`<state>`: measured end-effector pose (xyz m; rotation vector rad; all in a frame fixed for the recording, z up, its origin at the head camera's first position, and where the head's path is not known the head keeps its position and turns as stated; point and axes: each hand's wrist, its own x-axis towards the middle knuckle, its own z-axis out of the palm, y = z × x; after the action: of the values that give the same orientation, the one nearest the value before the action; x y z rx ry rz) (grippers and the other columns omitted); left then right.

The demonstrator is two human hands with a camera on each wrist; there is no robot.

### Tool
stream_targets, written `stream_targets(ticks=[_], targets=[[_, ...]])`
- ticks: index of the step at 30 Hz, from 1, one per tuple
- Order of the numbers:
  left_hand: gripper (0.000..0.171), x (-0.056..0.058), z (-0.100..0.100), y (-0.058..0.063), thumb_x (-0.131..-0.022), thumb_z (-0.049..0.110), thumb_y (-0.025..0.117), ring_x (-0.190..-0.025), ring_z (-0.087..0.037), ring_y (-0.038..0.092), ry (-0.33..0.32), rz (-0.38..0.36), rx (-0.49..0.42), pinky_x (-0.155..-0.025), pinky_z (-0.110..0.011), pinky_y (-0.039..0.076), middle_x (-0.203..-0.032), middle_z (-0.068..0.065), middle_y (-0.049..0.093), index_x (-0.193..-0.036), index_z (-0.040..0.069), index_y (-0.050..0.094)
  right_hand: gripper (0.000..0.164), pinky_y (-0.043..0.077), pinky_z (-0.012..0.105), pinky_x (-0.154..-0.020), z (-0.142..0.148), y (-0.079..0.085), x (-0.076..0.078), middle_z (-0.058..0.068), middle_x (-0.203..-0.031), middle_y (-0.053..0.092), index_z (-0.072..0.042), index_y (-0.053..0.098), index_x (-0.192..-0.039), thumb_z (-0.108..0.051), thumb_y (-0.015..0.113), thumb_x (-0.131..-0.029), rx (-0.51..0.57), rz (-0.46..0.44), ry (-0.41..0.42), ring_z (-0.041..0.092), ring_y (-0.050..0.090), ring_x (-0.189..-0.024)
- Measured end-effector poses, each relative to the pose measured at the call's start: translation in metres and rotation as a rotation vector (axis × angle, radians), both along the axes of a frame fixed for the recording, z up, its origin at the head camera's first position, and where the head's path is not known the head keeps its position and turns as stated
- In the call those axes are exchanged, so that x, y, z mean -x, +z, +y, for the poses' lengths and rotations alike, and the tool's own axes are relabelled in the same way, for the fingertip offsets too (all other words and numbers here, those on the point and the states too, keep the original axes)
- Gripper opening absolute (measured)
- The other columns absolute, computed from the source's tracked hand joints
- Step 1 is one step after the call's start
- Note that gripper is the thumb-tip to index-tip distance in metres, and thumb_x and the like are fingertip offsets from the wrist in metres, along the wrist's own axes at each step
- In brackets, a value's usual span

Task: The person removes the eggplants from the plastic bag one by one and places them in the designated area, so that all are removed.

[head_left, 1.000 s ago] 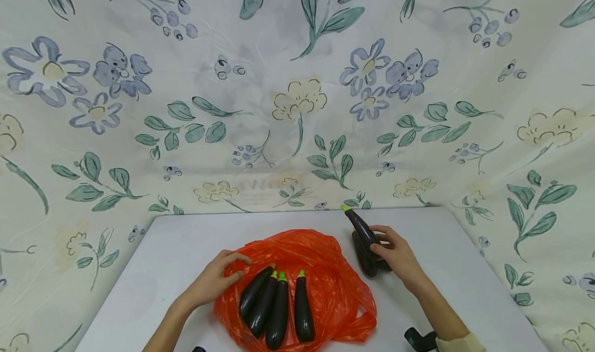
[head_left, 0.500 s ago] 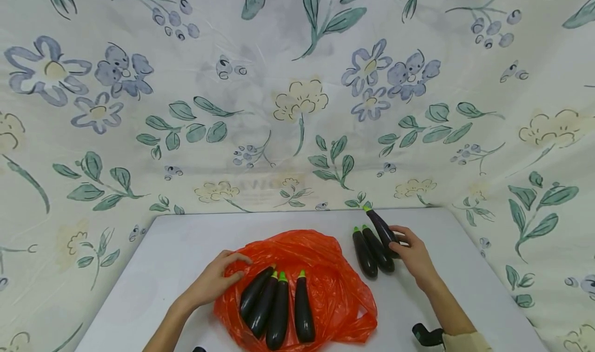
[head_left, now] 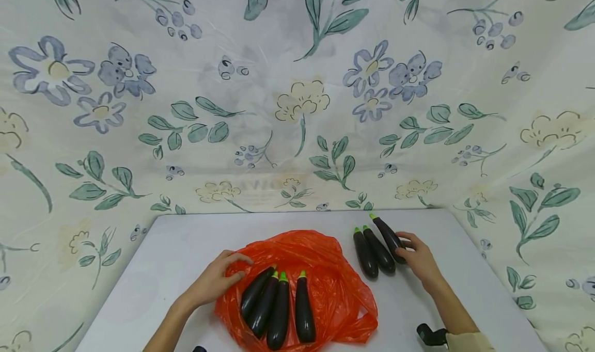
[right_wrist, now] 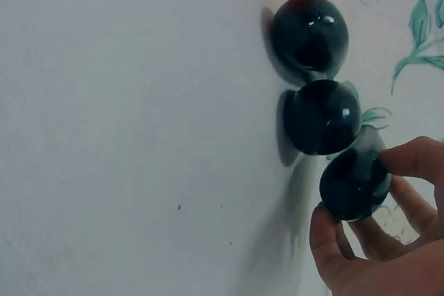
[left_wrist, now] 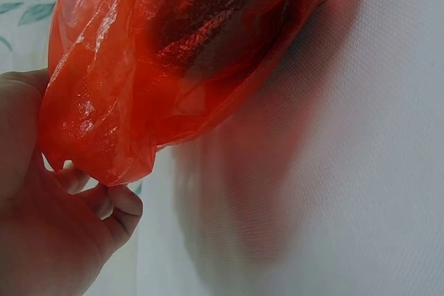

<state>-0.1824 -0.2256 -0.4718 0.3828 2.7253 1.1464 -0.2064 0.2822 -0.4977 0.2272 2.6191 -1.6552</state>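
Observation:
My right hand (head_left: 422,261) grips an eggplant (head_left: 387,236) by its lower end, fingers on one side and thumb on the other. This dark eggplant leans with its green stem toward the back, beside two more eggplants (head_left: 379,250) on the table. In the right wrist view, the rounded end of the held eggplant (right_wrist: 354,185) sits between the fingertips. My left hand (head_left: 216,277) holds the left edge of a red plastic bag (head_left: 334,280), its fingers curled at the film in the left wrist view. Several eggplants (head_left: 278,310) lie in the spread bag, stems pointing away from me.
The white table (head_left: 139,285) runs back to a floral cloth (head_left: 260,135) hanging behind it. A black object (head_left: 429,335) shows by the right sleeve. Part of another dark object (head_left: 200,349) is cut off at the bottom edge.
My right hand has moved right and lowered the eggplant to the right of the two others, which now show fully. The left hand and the bag have stayed in place.

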Motion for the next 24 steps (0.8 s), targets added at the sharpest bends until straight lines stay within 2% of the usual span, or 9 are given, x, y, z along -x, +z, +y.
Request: stream_targets(ticks=[17, 24], targets=[[0.024, 0.0016, 0.0014, -0.0017, -0.094, 0.015, 0.07, -0.114, -0.028, 0.054, 0.015, -0.022, -0.005, -0.095, -0.052, 0.055, -0.123, -0.009, 0.055, -0.114, 0.028, 0.067, 0.049, 0.05, 0.031, -0.078, 0.0045, -0.0061, -0.0006, 0.028, -0.14, 0.048, -0.005, 0.05, -0.143, -0.012, 0.061, -0.095, -0.049, -0.019, 0.029, 0.033, 0.058, -0.109], [0.023, 0.0, 0.0006, -0.0016, -0.095, 0.016, 0.069, -0.115, -0.028, 0.053, 0.003, -0.008, -0.005, -0.097, -0.056, 0.052, -0.123, -0.008, 0.055, -0.113, 0.028, 0.067, 0.048, 0.053, 0.037, -0.082, 0.0033, -0.0062, -0.0018, 0.03, -0.141, 0.048, -0.005, 0.05, -0.142, -0.016, 0.06, -0.097, -0.093, -0.034, 0.04, 0.04, 0.058, -0.117]])
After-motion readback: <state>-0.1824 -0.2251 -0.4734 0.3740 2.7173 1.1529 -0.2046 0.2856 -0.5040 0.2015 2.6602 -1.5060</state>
